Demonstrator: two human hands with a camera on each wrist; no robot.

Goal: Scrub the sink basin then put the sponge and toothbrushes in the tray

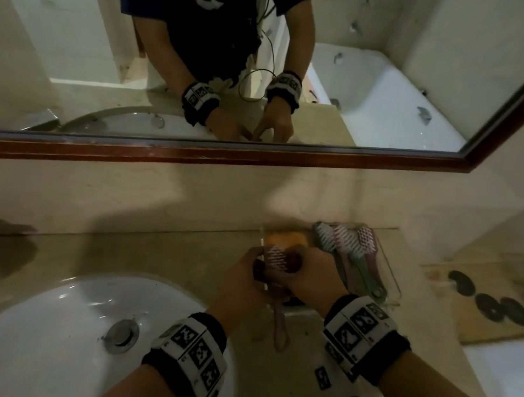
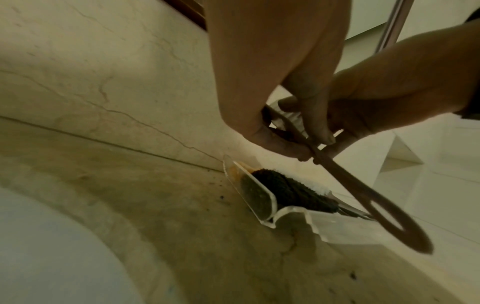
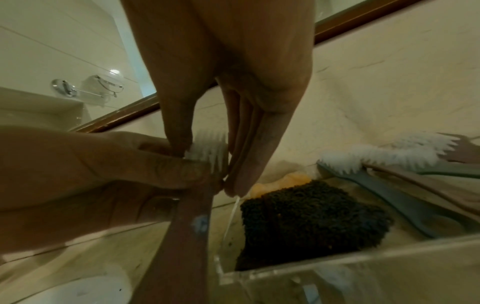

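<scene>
Holding the brush (image 1: 276,260) pinched in both grips, left hand (image 1: 243,282) and right hand (image 1: 314,272), I should lay it flat beside the others in the tray (image 1: 393,282).

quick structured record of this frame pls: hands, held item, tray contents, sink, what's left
left hand: grips the brown toothbrush at its neck
right hand: pinches the same toothbrush at its bristle head
tray: clear, on the counter against the wall, right of the sink
in tray: sponge, three toothbrushes
sink: white, nothing lying in the visible part
left to do: held toothbrush not yet in tray
</scene>
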